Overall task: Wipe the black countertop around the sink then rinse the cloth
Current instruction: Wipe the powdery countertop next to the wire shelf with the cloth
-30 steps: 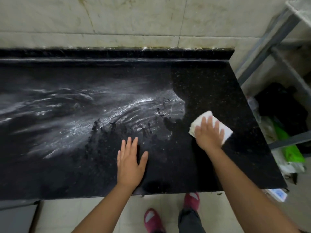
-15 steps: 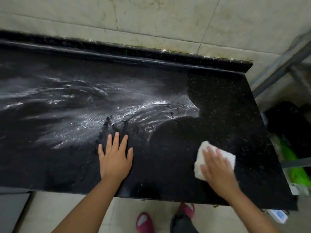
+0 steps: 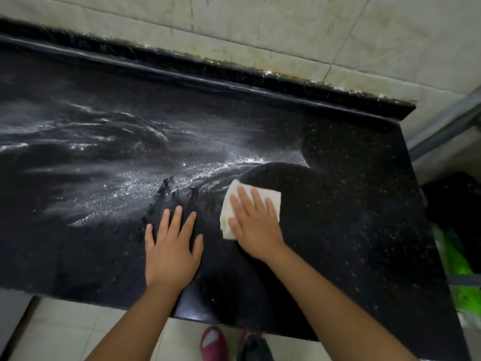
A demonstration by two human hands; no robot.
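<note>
The black speckled countertop point(image 3: 351, 217) fills the head view, with white soapy streaks point(image 3: 135, 178) across its left and middle. A folded white cloth point(image 3: 234, 201) lies flat on it at the edge of the streaks. My right hand point(image 3: 253, 225) presses on the cloth with straight, spread fingers. My left hand point(image 3: 171, 246) rests flat on the counter just to the left of the cloth, fingers straight, holding nothing. No sink is in view.
A raised black backsplash point(image 3: 234, 74) runs along the tiled wall point(image 3: 286, 29). The counter ends at the right, where a metal rack point(image 3: 442, 128) with green and black bags point(image 3: 458, 264) stands. My feet in red slippers point(image 3: 213, 342) are below the front edge.
My right hand slid the cloth from the right part of the counter toward the front and then left, up to the soapy streaks, leaving a dark wiped arc. My left hand stayed flat.
</note>
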